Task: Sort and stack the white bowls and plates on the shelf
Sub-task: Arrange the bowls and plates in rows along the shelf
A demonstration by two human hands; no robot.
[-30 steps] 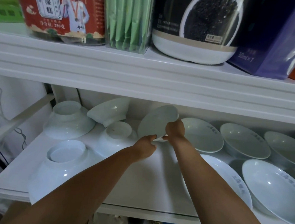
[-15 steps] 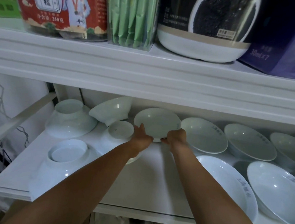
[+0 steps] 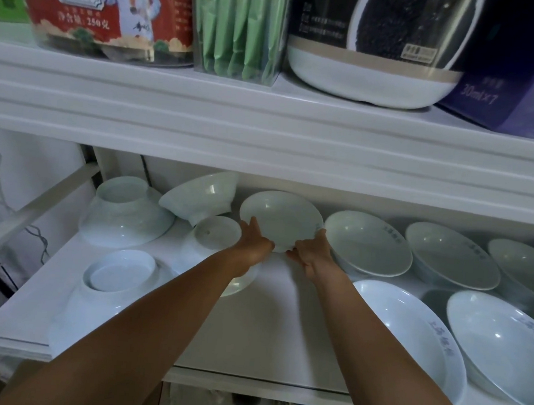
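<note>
Both hands hold one white bowl [image 3: 282, 218] at the back middle of the lower shelf [image 3: 281, 325], its opening tilted toward me. My left hand [image 3: 254, 246] grips its left rim and my right hand [image 3: 311, 252] grips its lower right rim. Left of it, several white bowls lie upside down: one at the back left [image 3: 126, 212], one at the front left [image 3: 116, 280], one [image 3: 217, 233] partly under my left arm. Another bowl [image 3: 200, 198] leans on its side. Right of the held bowl, upright white bowls [image 3: 368, 242] and plates [image 3: 409, 328] stand in rows.
The upper shelf board [image 3: 265, 128] hangs low over the bowls and carries a red tin [image 3: 108, 7], green packets [image 3: 241, 24], a black-and-white jar [image 3: 377, 38] and a purple box [image 3: 512, 71]. A white bar [image 3: 31, 212] slants at the left.
The bowl was tipped on edge a second ago; my hands have turned it to face me more and lowered it, my left hand moving from below it onto its left rim.
</note>
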